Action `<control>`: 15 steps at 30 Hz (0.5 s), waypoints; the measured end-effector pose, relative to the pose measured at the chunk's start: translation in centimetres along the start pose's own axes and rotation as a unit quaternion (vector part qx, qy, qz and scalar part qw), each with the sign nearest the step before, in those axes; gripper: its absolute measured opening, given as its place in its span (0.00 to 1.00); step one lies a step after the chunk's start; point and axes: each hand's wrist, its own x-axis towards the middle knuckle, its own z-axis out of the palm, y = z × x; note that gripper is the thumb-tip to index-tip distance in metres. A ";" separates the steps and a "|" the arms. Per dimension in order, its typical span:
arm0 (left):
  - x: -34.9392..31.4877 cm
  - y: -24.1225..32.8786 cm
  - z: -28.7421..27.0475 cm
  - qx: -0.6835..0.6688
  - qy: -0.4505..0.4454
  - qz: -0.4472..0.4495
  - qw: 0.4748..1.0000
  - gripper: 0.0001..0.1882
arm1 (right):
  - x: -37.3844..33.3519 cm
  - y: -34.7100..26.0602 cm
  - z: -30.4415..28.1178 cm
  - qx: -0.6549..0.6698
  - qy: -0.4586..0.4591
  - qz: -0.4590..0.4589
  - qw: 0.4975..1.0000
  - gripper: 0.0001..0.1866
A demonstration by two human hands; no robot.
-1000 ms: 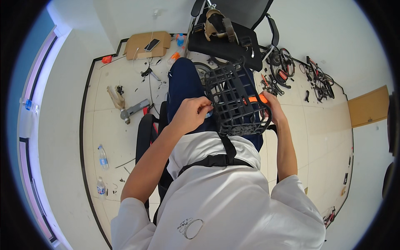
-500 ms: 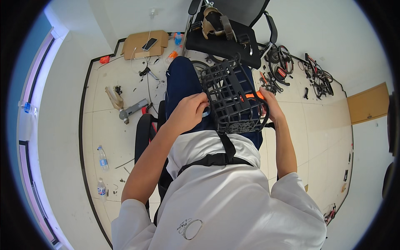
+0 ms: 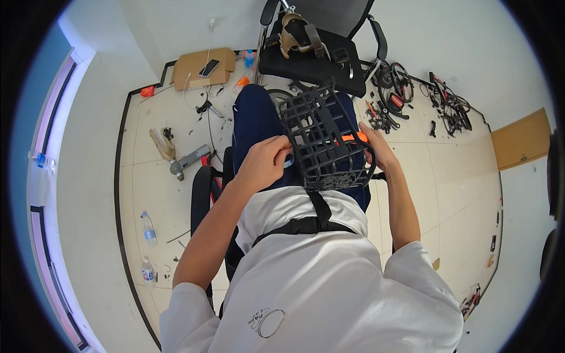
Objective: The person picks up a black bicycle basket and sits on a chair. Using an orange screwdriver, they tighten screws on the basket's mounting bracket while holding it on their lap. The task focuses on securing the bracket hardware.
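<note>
A black plastic lattice basket lies tilted across my lap, its solid panel with small cut-outs towards me. My left hand is closed, its fingertips pinched against the basket's left side; what is between them is hidden. A pale bluish curved piece shows just below those fingertips. At the basket's right side, my right hand is wrapped on an orange handle that reaches in behind the black frame. The working end of that tool is hidden by the bars.
Ahead stands a black office chair with tools on its seat. Bicycle parts lie on the floor at right. At left are a metal fork-like part, bottles and flattened cardboard with a phone.
My left hand and the basket have shifted slightly left and down in the picture. The right hand keeps its hold on the orange handle. The whole view has turned a little.
</note>
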 end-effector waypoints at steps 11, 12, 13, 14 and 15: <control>0.0 -0.5 0.3 -0.025 0.005 -0.011 1.000 0.01 | -0.3 0.5 -0.4 0.148 -0.062 -0.112 0.981 0.17; 0.0 -0.5 0.3 -0.028 0.005 -0.009 1.000 0.01 | -0.3 0.5 -0.5 0.149 -0.064 -0.108 0.981 0.17; 0.1 -0.6 0.4 -0.027 0.004 -0.008 1.000 0.01 | -0.3 0.4 -0.6 0.128 -0.058 -0.101 0.985 0.18; 0.1 -0.6 0.3 -0.027 0.003 -0.007 1.000 0.01 | -0.2 0.2 -0.7 0.107 -0.053 -0.093 0.989 0.18; 0.1 -0.6 0.4 -0.027 0.002 -0.005 1.000 0.01 | -0.2 0.1 -0.8 0.085 -0.046 -0.086 0.992 0.19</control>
